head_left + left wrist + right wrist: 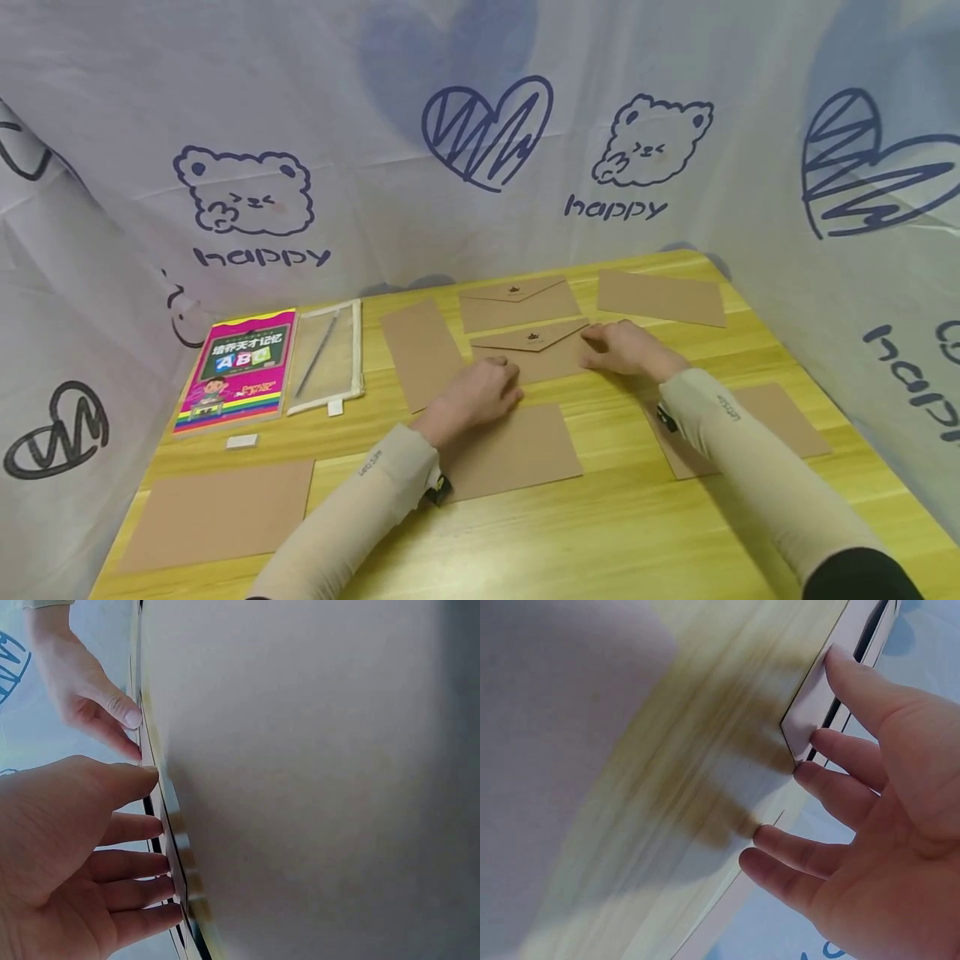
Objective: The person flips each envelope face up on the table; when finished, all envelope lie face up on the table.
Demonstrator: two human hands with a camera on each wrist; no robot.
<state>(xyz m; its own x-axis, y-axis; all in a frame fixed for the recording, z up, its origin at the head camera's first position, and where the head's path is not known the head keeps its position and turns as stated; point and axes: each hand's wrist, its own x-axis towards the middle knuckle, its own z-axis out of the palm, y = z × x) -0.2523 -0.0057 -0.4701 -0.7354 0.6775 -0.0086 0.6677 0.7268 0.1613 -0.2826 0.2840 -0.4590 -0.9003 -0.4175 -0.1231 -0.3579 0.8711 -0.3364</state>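
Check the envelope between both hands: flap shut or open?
Shut: the envelope lies flat, its triangular flap folded down; left hand and right hand touch its ends.

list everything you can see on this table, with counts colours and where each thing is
envelopes, flap side up: 2, brown; back centre, the nearer one under both hands
plain envelopes or cards: 5, brown; front left, left of centre, centre front, back right, right under the forearm
book: 1, pink with rainbow edge; back left
clear pouch: 1, transparent, dark pen-like stick inside; right of the book
eraser-like block: 1, white; in front of the book
table: 1, yellow wood
backdrop cloth: white, blue bears and hearts
left hand: touches the nearer envelope's left end
right hand: touches its right end
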